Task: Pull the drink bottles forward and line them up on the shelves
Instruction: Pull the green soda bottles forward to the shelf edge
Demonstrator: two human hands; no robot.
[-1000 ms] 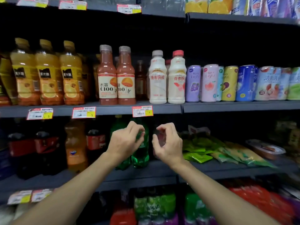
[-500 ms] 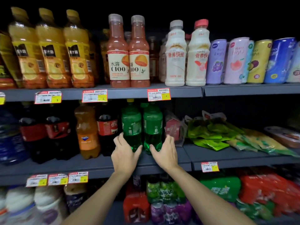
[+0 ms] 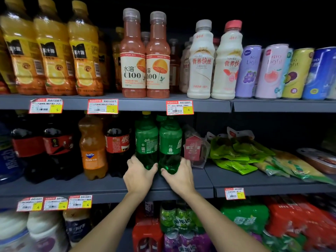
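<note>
Two green Sprite bottles stand side by side on the middle shelf. My left hand wraps the base of the left green bottle. My right hand wraps the base of the right green bottle. Both bottles are upright and sit a little behind the shelf's front edge. Left of them stand a cola bottle, an orange Fanta bottle and more dark cola bottles, set further back.
The upper shelf carries orange juice bottles, two C100 bottles, two white milk-drink bottles and cans. A red snack bag and green packets lie right of the green bottles. Packed drinks fill the bottom shelf.
My hands dropped from the bottles' upper parts to their bases and closed around them. The two green bottles came forward on the shelf, and the view moved closer and lower.
</note>
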